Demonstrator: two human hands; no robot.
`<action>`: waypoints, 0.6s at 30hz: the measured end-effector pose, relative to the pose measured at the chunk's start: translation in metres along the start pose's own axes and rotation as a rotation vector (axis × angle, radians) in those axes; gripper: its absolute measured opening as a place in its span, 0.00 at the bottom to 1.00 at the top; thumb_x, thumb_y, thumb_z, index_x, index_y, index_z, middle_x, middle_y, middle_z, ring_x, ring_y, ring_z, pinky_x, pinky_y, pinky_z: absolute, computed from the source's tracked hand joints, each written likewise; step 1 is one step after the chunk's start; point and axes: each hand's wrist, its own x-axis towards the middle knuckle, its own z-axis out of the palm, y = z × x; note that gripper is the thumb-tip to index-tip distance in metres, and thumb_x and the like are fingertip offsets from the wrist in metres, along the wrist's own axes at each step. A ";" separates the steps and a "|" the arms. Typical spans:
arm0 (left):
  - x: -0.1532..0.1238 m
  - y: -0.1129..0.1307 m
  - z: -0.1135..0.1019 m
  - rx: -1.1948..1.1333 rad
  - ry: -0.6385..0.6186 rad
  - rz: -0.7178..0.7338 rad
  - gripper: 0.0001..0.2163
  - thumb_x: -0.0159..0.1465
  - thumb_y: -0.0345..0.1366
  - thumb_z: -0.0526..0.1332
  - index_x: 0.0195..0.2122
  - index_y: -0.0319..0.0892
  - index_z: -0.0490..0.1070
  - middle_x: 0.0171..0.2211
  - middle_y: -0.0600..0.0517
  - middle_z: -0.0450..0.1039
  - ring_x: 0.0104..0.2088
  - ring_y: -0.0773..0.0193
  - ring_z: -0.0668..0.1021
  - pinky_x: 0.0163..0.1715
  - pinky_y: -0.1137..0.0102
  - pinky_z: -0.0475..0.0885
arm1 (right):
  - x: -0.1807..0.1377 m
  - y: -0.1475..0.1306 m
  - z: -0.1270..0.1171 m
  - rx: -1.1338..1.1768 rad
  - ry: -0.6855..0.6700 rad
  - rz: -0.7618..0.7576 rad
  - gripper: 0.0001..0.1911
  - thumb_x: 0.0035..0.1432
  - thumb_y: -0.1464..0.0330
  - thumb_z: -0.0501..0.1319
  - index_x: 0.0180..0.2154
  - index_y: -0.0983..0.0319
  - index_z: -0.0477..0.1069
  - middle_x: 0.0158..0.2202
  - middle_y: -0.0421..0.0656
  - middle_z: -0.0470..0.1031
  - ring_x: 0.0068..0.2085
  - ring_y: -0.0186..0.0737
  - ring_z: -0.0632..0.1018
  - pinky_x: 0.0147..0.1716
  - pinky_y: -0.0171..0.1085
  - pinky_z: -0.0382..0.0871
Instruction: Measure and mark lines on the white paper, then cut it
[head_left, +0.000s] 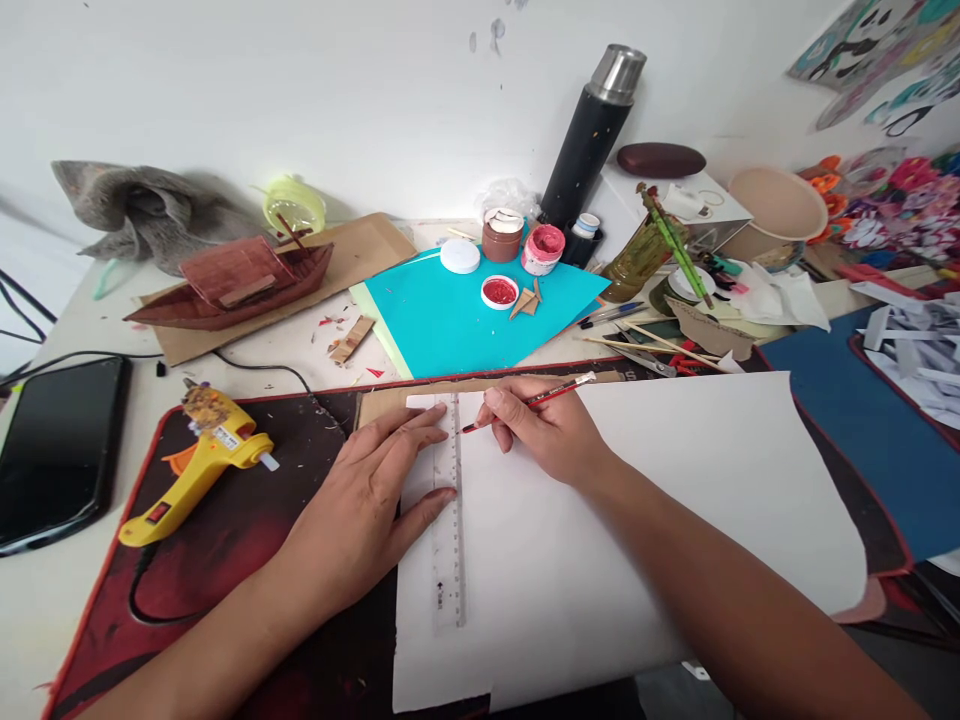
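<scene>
My left hand point(371, 500) lies flat on a clear plastic ruler point(448, 540), pinning it on a large white sheet of paper point(622, 560). The ruler runs lengthwise away from me, near the sheet's left edge. My right hand point(544, 430) grips a red pencil point(540, 398). The pencil's tip touches the paper at the ruler's right edge, near its far end. The sheet lies on a dark red desk mat point(225, 540).
A yellow glue gun point(196, 462) lies on the mat at left, a phone point(56, 450) beyond it. Further back: a brown model boat point(236, 280), a turquoise sheet point(465, 320) with paint pots point(541, 250), a black flask point(592, 140), and craft clutter at right.
</scene>
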 end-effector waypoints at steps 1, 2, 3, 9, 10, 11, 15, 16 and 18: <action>0.000 0.000 0.000 -0.003 0.001 -0.001 0.19 0.76 0.46 0.61 0.64 0.48 0.65 0.71 0.45 0.71 0.71 0.47 0.70 0.67 0.48 0.71 | 0.000 -0.001 0.000 -0.004 -0.005 -0.005 0.26 0.75 0.47 0.60 0.34 0.60 0.80 0.21 0.38 0.73 0.25 0.38 0.75 0.29 0.38 0.69; 0.000 0.000 0.000 -0.005 0.003 -0.002 0.19 0.76 0.46 0.61 0.64 0.48 0.65 0.70 0.45 0.71 0.71 0.47 0.70 0.67 0.48 0.71 | 0.000 -0.001 0.000 -0.009 -0.014 -0.011 0.27 0.75 0.46 0.60 0.34 0.60 0.80 0.21 0.38 0.73 0.25 0.38 0.75 0.30 0.38 0.69; 0.000 0.000 0.000 -0.006 0.005 -0.002 0.19 0.76 0.46 0.61 0.64 0.48 0.65 0.70 0.45 0.72 0.71 0.47 0.70 0.67 0.48 0.71 | -0.001 -0.001 0.000 -0.014 -0.024 -0.015 0.27 0.75 0.46 0.60 0.34 0.60 0.79 0.21 0.38 0.74 0.26 0.38 0.75 0.30 0.38 0.69; -0.001 -0.001 0.000 0.004 -0.008 -0.001 0.19 0.77 0.47 0.60 0.64 0.48 0.64 0.71 0.45 0.71 0.70 0.47 0.70 0.67 0.47 0.71 | 0.000 -0.001 -0.001 -0.039 -0.051 -0.007 0.26 0.76 0.48 0.59 0.33 0.60 0.79 0.22 0.38 0.74 0.26 0.38 0.75 0.30 0.39 0.69; -0.001 -0.001 0.000 0.005 -0.005 -0.003 0.19 0.77 0.47 0.60 0.64 0.48 0.64 0.70 0.45 0.71 0.70 0.47 0.70 0.66 0.47 0.71 | 0.000 0.000 -0.001 -0.036 -0.052 -0.009 0.26 0.76 0.48 0.59 0.34 0.60 0.79 0.22 0.38 0.74 0.26 0.38 0.75 0.30 0.39 0.69; 0.000 -0.001 0.000 0.003 -0.002 -0.005 0.19 0.77 0.47 0.60 0.65 0.48 0.64 0.70 0.45 0.72 0.70 0.47 0.71 0.66 0.47 0.72 | 0.000 0.000 -0.001 -0.033 -0.054 -0.011 0.25 0.76 0.49 0.60 0.34 0.60 0.79 0.22 0.38 0.74 0.26 0.38 0.75 0.30 0.39 0.69; -0.001 0.000 0.000 -0.017 0.001 -0.016 0.19 0.76 0.46 0.62 0.65 0.49 0.65 0.70 0.45 0.72 0.70 0.46 0.71 0.66 0.46 0.72 | -0.001 0.000 -0.001 -0.017 -0.057 -0.016 0.26 0.76 0.48 0.60 0.32 0.59 0.79 0.22 0.38 0.74 0.26 0.38 0.75 0.31 0.39 0.69; -0.001 0.000 0.000 -0.018 -0.001 -0.018 0.19 0.76 0.46 0.62 0.64 0.49 0.65 0.70 0.45 0.72 0.70 0.46 0.71 0.66 0.46 0.72 | -0.001 0.000 -0.001 -0.011 -0.060 -0.016 0.27 0.76 0.48 0.59 0.31 0.59 0.78 0.22 0.38 0.74 0.26 0.38 0.75 0.31 0.39 0.69; -0.001 0.000 0.000 -0.014 0.000 -0.015 0.19 0.76 0.46 0.62 0.64 0.49 0.65 0.70 0.45 0.71 0.70 0.47 0.71 0.66 0.47 0.72 | -0.001 0.001 -0.001 0.004 -0.075 -0.010 0.29 0.75 0.46 0.60 0.30 0.59 0.78 0.21 0.39 0.73 0.26 0.38 0.75 0.31 0.39 0.69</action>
